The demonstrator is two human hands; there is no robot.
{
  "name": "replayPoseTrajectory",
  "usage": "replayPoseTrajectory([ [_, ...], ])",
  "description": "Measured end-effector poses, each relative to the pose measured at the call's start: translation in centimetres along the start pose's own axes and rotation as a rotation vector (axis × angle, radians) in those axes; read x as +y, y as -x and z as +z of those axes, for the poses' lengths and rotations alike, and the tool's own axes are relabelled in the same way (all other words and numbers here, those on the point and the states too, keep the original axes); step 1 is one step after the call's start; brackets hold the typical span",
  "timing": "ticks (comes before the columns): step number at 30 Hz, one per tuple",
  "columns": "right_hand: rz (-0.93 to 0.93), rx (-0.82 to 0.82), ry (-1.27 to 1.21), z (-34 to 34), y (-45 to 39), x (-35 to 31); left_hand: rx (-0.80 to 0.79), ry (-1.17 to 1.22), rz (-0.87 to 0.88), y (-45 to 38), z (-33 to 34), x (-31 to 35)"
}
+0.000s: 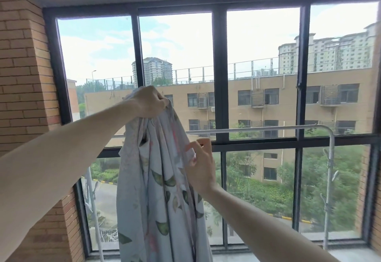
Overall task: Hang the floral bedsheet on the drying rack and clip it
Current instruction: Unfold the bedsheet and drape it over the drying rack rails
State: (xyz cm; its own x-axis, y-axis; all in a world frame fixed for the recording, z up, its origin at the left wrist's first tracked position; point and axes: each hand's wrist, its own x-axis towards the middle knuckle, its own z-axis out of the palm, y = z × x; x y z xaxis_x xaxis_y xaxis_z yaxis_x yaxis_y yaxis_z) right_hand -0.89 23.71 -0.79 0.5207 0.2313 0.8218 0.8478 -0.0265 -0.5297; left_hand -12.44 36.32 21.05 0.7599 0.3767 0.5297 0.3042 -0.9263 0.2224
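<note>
- The floral bedsheet (158,189) hangs in one long bunched column in front of the window (220,76), held up above the top bar of the drying rack (257,128) and not yet draped over it.
- The left hand (149,102) is raised high with its fingers curled tight round a gathered fistful of the sheet's upper edge — it carries the whole weight.
- The right hand (199,163) sits lower, at the right side of the hanging folds; thumb and forefinger seem to be nipping a fold or hem, though whether cloth is truly caught between them I cannot tell for sure.
- The rack's white bar runs to the right from behind the cloth and bends down into an upright post near the right window frame; its left end is hidden by the sheet.
- Judged from how it falls, the cloth is thin, soft and limp — light for its size, but it will slide and sag wherever it is not held.
- The likely best hold is along one hem: find a corner, run the hands apart along the edge to open the bunch, then throw it over the bar.
- Risk: bunched like this it may dry badly and slip off to one side; spread evenly before clipping.
- No clips are visible.
</note>
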Motion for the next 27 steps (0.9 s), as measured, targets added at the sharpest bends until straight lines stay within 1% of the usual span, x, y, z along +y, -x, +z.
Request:
replayPoseTrajectory([
  [2,-0.014,-0.079,0.017,0.1,-0.4,0.3,0.003,0.005,0.01,0.1,0.0,0.1],
  [5,0.073,-0.152,0.054,0.4,-0.4,0.1,-0.001,0.007,0.03,0.0,0.2,0.5],
  [7,0.134,-0.234,0.141,0.4,0.1,-0.2,-0.005,0.007,0.04,-0.1,0.3,0.6],
  [9,0.185,-0.272,0.229,0.0,0.6,0.2,-0.002,0.004,0.053,-0.1,0.4,0.8],
  [11,0.222,-0.296,0.331,-0.4,0.9,1.8,-0.005,0.007,0.059,-0.2,0.4,0.7],
  [13,0.271,-0.344,0.362,-1.1,1.5,3.8,0.012,-0.001,0.041,0.0,0.3,0.2],
  [16,0.383,-0.472,0.412,-2.8,4.3,7.2,0.044,-0.04,-0.017,0.2,-0.1,-1.2],
  [18,0.489,-0.504,0.467,-4.3,6.6,9.4,0.087,-0.075,-0.051,0.5,0.0,-2.3],
  [19,0.543,-0.482,0.463,-5.2,7.2,10.3,0.097,-0.087,-0.064,0.6,0.2,-2.9],
  [21,0.657,-0.373,0.399,-7.2,5.8,11.2,0.085,-0.132,-0.088,0.7,0.8,-4.1],
  [23,0.737,-0.214,0.354,-9.8,1.0,10.6,0.07,-0.173,-0.136,0.8,1.4,-5.5],
  [25,0.727,-0.047,0.284,-12.4,-5.9,9.0,0.063,-0.184,-0.182,1.0,1.6,-6.9],
  [27,0.643,0.142,0.154,-14.4,-13.1,5.4,0.047,-0.177,-0.205,1.1,1.6,-8.0],
])
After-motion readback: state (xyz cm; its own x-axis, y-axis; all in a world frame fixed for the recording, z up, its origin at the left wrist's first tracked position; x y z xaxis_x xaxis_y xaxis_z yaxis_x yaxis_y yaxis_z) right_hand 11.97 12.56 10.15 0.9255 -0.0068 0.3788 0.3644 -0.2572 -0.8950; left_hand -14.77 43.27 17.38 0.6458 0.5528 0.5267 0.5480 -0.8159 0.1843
